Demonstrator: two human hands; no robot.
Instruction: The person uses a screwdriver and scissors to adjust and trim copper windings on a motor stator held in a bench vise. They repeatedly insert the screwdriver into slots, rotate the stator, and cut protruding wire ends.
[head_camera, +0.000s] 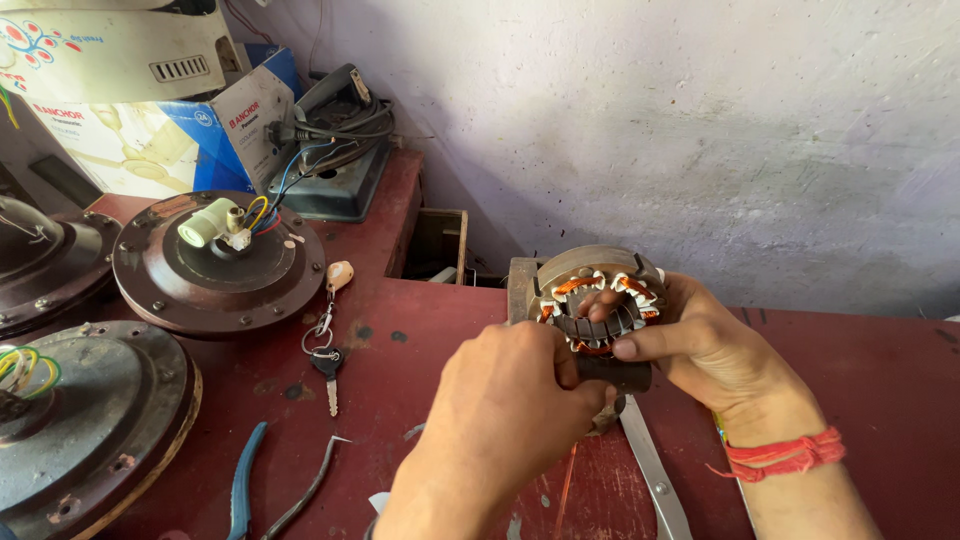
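Both hands hold a small motor stator (598, 305) above the red table (880, 380). The right hand (715, 345) grips its rim, fingers reaching into the copper windings; the left hand (510, 400) is closed on its near edge. A slip could likely snap the thin copper wire (566, 485) trailing below, or drop the stator onto the scissors (655, 470).

Left hand (510, 400), right hand (700, 345), both clasped
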